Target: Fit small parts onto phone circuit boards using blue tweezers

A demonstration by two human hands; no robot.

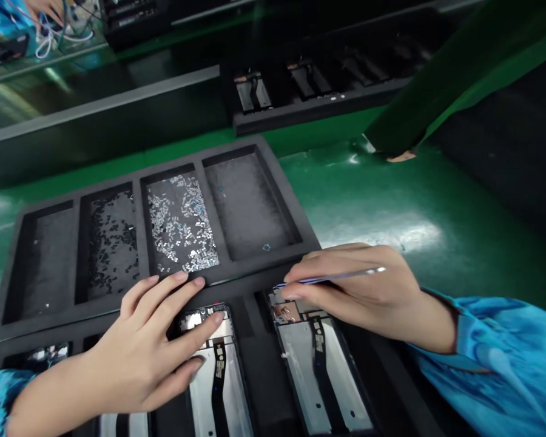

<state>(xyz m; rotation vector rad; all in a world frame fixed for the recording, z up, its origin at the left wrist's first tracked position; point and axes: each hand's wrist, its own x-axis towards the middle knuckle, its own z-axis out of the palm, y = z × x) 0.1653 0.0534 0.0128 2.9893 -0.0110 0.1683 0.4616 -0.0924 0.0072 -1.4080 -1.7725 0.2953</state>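
Note:
My right hand pinches a thin metal tool with a bluish shaft; its exact kind is unclear. The tool's tip meets the top corner of an opened phone body, near a copper-coloured patch. A black ribbon cable runs down this phone's silver back. My left hand is spread, its index finger resting on the upper part of a second opened phone body. The other fingers reach to the edge of the black compartment tray. A third phone is partly hidden under my left forearm.
Silvery bits fill one tray compartment, and small dark bits another. Behind stands another black holder with more phone bodies. A green post rises at the right. Another person's hand handles cables at the far left.

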